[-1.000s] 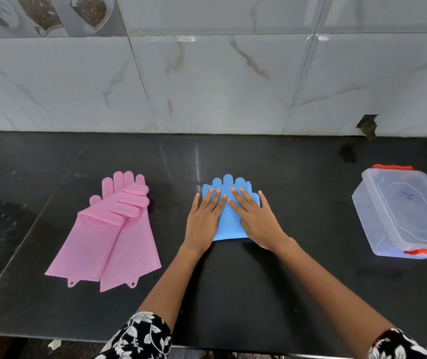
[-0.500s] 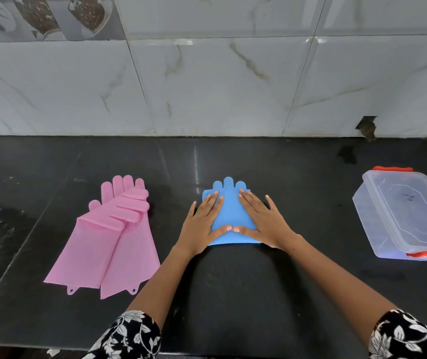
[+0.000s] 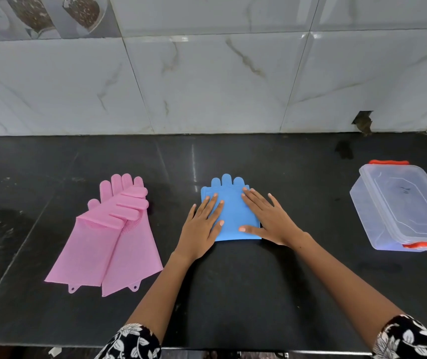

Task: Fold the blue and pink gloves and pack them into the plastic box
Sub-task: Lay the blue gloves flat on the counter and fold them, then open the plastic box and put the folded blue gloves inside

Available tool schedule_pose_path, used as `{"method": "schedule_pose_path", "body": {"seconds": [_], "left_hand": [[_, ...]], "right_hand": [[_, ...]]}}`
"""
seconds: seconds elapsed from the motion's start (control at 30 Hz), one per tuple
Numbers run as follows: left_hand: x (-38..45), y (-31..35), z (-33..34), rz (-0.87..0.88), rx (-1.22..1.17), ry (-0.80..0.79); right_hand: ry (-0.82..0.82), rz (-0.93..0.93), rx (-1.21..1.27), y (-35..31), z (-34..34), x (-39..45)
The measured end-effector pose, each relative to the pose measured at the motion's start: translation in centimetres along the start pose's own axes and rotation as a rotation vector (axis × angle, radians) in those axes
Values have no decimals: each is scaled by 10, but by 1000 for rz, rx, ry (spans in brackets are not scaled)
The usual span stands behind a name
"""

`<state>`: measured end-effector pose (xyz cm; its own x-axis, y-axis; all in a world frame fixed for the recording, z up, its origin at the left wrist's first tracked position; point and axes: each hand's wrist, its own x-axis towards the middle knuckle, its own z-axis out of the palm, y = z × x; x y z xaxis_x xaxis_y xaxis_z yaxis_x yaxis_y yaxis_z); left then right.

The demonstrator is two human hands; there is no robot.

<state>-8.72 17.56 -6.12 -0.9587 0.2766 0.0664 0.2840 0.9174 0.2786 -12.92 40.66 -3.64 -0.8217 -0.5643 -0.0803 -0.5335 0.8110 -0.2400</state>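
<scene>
1. Head view: at the centre of the frame, the folded blue silicone gloves (image 3: 230,218) lie as a compact rectangle on the black stone desk (image 3: 246,294), with a few blue fingertips poking out at the far edge.
2. The left hand (image 3: 202,229) lies flat with fingers spread, palm down on the left edge of the blue bundle; it grips nothing, only presses.
3. The right hand (image 3: 269,218) is likewise flat and open, pressing the right part of the bundle, its thumb near the lower edge.
4. At the left of the frame, well apart from the hands, the pink silicone gloves (image 3: 108,237) lie full length, one overlapping the other at an angle, cuffs toward the bottom of the frame; they look unfolded.
5. At the right edge of the frame sits the clear plastic box with orange clips (image 3: 398,208), its lid on; it appears empty, though the view through the plastic is hazy.
6. Judged from this layout, the blue pair seems folded and is being flattened, so roughly the first part is done.
7. Left to do, by my reading: fold the pink pair, open the box, and place both bundles inside.
</scene>
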Motion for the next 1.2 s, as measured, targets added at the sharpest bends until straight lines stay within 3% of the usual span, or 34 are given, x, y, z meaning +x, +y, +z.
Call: {"method": "schedule_pose_path", "body": {"seconds": [0.33, 0.57, 0.7, 0.87, 1.03, 1.2], "left_hand": [[-4, 22, -18, -19, 22, 150], [-7, 50, -43, -41, -126, 235], [-10, 84, -56, 73, -171, 278], [12, 143, -55, 276, -173, 184], [65, 213, -38, 459, -109, 75], [121, 270, -13, 512, 3, -32]], "right_hand": [[104, 44, -22, -14, -4, -4], [341, 177, 113, -32, -23, -15], [508, 301, 175, -37, -42, -42], [678, 542, 111, -7, -79, -103], [676, 794, 27, 53, -100, -165], [451, 891, -23, 98, -99, -194]]}}
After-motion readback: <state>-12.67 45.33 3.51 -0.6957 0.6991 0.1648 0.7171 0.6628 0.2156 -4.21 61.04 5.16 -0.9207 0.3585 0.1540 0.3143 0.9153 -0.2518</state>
